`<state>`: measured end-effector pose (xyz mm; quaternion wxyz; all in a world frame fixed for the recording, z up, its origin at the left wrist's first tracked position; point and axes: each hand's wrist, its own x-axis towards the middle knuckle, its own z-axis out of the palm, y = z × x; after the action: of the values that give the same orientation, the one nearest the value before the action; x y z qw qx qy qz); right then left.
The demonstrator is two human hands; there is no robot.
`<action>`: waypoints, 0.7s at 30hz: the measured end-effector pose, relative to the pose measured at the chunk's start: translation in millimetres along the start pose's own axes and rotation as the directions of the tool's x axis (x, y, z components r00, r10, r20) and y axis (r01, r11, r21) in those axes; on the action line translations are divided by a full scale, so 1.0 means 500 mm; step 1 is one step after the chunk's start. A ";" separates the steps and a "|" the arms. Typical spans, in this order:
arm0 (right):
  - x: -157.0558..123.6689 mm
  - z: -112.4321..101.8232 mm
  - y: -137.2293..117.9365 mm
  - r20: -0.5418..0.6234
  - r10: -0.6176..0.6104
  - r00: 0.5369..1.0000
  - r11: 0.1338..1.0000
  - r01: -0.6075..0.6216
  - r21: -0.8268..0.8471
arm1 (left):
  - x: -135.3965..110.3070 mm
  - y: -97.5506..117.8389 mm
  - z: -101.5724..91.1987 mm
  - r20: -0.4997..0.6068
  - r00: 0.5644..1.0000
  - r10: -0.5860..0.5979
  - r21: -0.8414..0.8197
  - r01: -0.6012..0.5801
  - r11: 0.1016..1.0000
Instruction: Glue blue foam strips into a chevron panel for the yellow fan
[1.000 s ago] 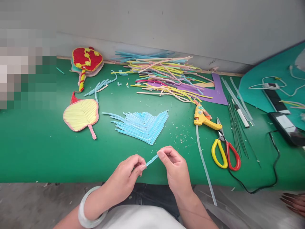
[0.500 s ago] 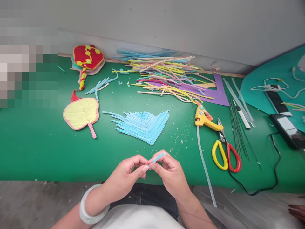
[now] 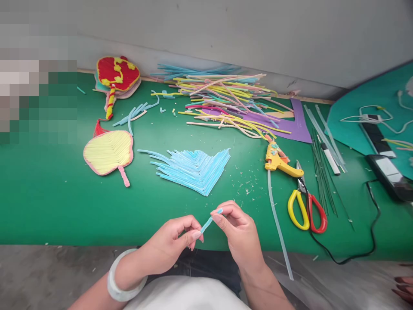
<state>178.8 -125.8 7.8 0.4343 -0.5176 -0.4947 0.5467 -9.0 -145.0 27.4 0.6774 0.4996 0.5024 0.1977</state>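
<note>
A short light-blue pipe cleaner point(image 3: 207, 224) is stretched between my two hands above the table's front edge. My left hand point(image 3: 180, 237) pinches its lower end. Thumb and fingers of my right hand point(image 3: 237, 228) close on its upper end, whose tip pokes out past them. Just beyond my hands lies a flat blue panel point(image 3: 200, 172) of pipe cleaners laid side by side in a V pattern, with loose ends fanning out at its left. A yellow fan-shaped piece point(image 3: 109, 151) with a pink rim and handle lies to the left.
A pile of coloured pipe cleaners point(image 3: 222, 94) lies at the back, partly over a purple sheet point(image 3: 301, 125). On the right are a yellow glue gun point(image 3: 274, 159), scissors point(image 3: 301, 202), thin wires point(image 3: 321, 181) and a black cable point(image 3: 374, 232). A red fan point(image 3: 118, 73) lies back left.
My hands have moved apart, and more of the blue pipe cleaner shows between them. My right hand has slid toward its upper end. The things on the table stay put.
</note>
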 end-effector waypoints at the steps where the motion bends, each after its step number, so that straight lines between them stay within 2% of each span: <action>1: 0.002 -0.002 -0.002 0.017 0.009 1.000 1.000 -0.009 -0.009 | 0.000 -0.001 0.000 -0.005 1.000 0.003 -0.002 -0.003 1.000; 6: 0.007 -0.005 -0.008 0.078 0.013 0.997 1.000 -0.011 -0.023 | 0.001 0.001 0.005 -0.026 0.998 0.059 0.024 -0.058 0.998; 8: 0.006 -0.003 -0.007 0.076 0.001 0.997 1.000 0.000 -0.009 | 0.002 0.004 0.011 -0.086 0.987 0.133 0.084 -0.126 0.989; 11: 0.002 0.002 -0.003 0.045 -0.032 0.998 0.999 0.032 -0.010 | 0.008 0.007 0.020 -0.221 0.945 0.242 0.160 -0.210 0.965; 14: -0.006 0.009 -0.001 0.015 -0.077 0.997 0.996 0.078 -0.044 | 0.015 0.007 0.029 -0.306 0.905 0.295 0.196 -0.243 0.950; 21: -0.030 0.019 0.001 -0.032 -0.268 0.963 0.950 0.259 -0.174 | 0.013 0.003 0.040 -0.353 0.868 0.349 0.264 -0.265 0.927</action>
<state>170.5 -141.4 9.3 0.4716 -0.4967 -0.5915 0.4254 11.4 -148.8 25.8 0.4661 0.5911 0.5597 0.3464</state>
